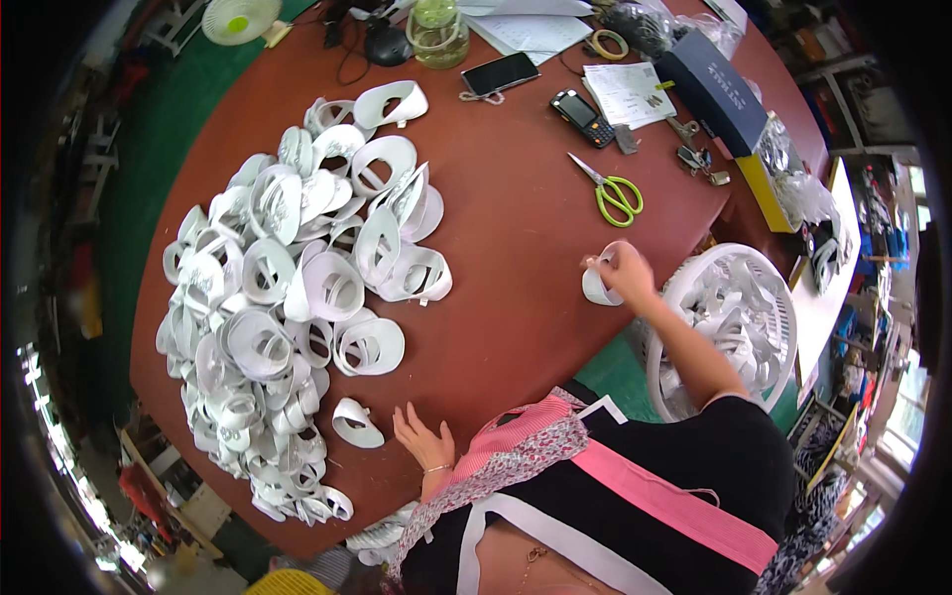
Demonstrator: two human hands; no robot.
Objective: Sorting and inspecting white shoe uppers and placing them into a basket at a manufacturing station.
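My right hand [625, 274], its fingers closed, grips one white shoe upper [598, 288] over the right edge of the table, close to a white plastic basket [792, 327]. My left hand [423, 439] lies open at the near edge, fingers apart and holding nothing. Just left of it sits a single white upper [356, 424], apart from the hand. A big heap of similar white uppers [263, 342] covers the left side of the table. More white pieces [739, 307] fill the basket.
Green-handled scissors [617, 199] lie on the red-brown table [496, 327] beyond my right hand. Farther back are a handheld scanner [583, 117], a phone [500, 73], papers [625, 94], a roll of tape [608, 44], a jar [437, 40] and a dark box [712, 94].
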